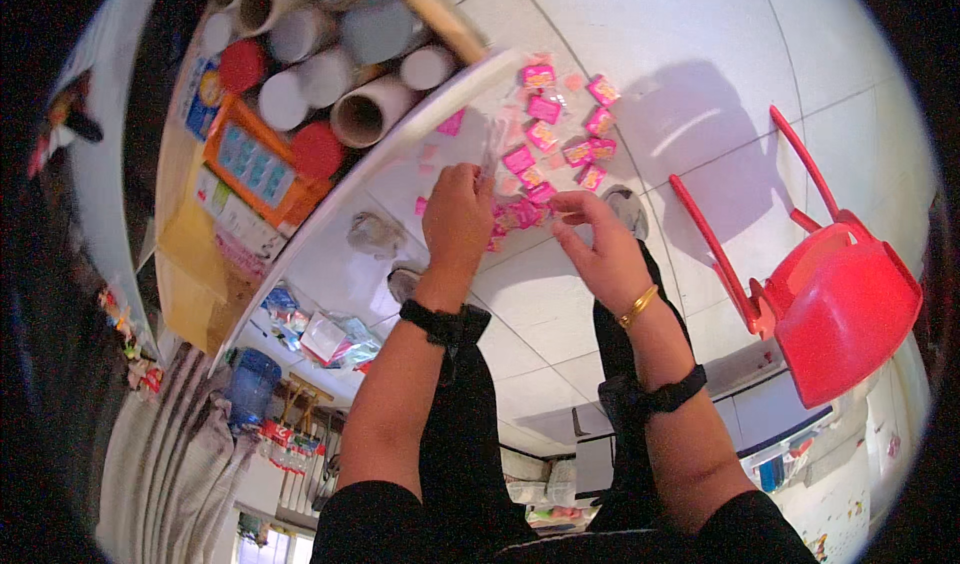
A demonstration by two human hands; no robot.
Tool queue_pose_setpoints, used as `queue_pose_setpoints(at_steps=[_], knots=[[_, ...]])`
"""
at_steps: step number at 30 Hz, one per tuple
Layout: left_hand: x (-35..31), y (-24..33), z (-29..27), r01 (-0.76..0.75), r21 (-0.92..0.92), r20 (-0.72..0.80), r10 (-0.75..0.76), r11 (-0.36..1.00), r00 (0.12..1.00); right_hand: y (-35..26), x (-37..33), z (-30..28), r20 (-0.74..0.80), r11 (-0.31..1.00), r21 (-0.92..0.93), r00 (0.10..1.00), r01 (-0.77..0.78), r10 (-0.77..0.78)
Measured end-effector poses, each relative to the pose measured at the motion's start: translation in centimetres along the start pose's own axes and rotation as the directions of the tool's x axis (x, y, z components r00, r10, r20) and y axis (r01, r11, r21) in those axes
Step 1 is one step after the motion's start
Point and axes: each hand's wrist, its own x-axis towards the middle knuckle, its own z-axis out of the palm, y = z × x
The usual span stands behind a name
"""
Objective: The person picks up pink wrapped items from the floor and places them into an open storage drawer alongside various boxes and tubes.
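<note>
Many small pink packets (543, 110) lie scattered on the pale tiled floor in front of me, with small pale pink pieces (573, 82) among them. My left hand (460, 216) is closed at the left side of the packets, and a strip of clear plastic (492, 151) stands up from its fingers. My right hand (600, 251) is a little to the right, thumb and fingers curled together. Whatever is in that pinch is too small to make out. Between the two hands, a cluster of pink packets (518, 214) is partly hidden by my fingers.
A red plastic chair (845, 309) stands at the right. On the left, a white-edged table (330, 169) bears cardboard tubes (372, 111), round lidded containers (380, 29) and an orange box (255, 159). My shoes (627, 211) and a crumpled clear bag (375, 235) are near the packets.
</note>
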Motion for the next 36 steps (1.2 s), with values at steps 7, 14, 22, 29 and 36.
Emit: queue_pose_setpoints(at_steps=[7, 14, 22, 29, 36], knots=[[-12.8, -8.2, -15.5, -0.044, -0.043, 0.012, 0.045, 0.998, 0.999, -3.2, -2.9, 10.1, 0.096, 0.997, -0.081, 0.995, 0.014, -0.006], [-23.4, -17.2, -27.8, -0.168, -0.087, -0.102, 0.159, 0.982, 0.982, -6.1, -5.9, 20.2, 0.139, 0.983, -0.18, 0.99, 0.016, 0.009], [-29.6, -27.6, -39.5, -0.125, 0.039, -0.515, 0.127, 0.991, 0.848, -11.0, -8.1, 29.4, 0.16, 0.98, -0.197, 0.987, 0.032, 0.0], [-26.5, -36.6, -47.4, 0.233, 0.023, -0.633, -0.166, 0.972, 0.756, -10.6, -8.6, 34.4, 0.182, 0.97, -0.202, 0.978, 0.134, -0.097], [-20.6, -43.2, -49.0, 0.294, 0.344, -0.504, -0.088, 0.892, 0.859, -10.7, -8.6, 36.8, 0.192, 0.972, -0.192, 0.976, 0.137, -0.099]])
